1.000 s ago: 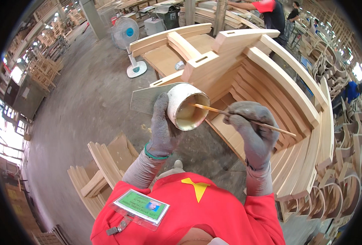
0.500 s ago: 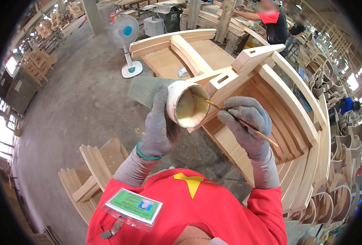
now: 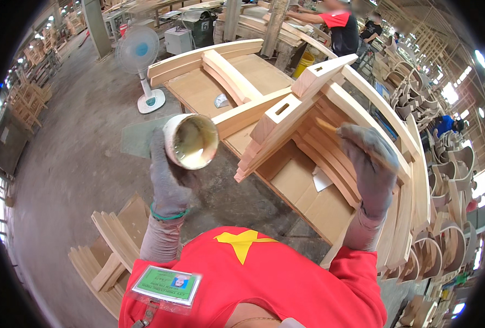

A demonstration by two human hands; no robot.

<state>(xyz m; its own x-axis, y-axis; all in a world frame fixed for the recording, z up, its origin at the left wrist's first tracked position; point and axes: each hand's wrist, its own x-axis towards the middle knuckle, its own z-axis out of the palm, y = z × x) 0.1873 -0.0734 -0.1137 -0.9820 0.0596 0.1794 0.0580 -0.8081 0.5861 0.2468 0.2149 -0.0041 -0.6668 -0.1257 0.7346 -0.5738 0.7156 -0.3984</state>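
Observation:
My left hand (image 3: 167, 185), in a grey glove, is wrapped round a whitish pot (image 3: 170, 141) whose mouth tilts toward me. Pale, creamy liquid lies inside it. In my right hand (image 3: 369, 158), also gloved, is a thin brush (image 3: 326, 126) with a wooden handle; its tip points left. The brush is a little blurred and hangs over a stack of curved wooden parts (image 3: 330, 161); whether it touches them I cannot tell. Between my hands, a wooden end with a slot cut in it (image 3: 278, 113) sticks out toward me.
Wooden parts rest on a brown board (image 3: 302, 186), which also carries a white scrap (image 3: 322, 179). A standing fan (image 3: 138, 49) is beyond my left hand. More wooden pieces (image 3: 117, 240) lie low on the left. Another person (image 3: 343, 35) works at the back.
The brush has come out of the pot and moved right with my right hand, over the wooden parts. My left hand and the pot have shifted left, away from it.

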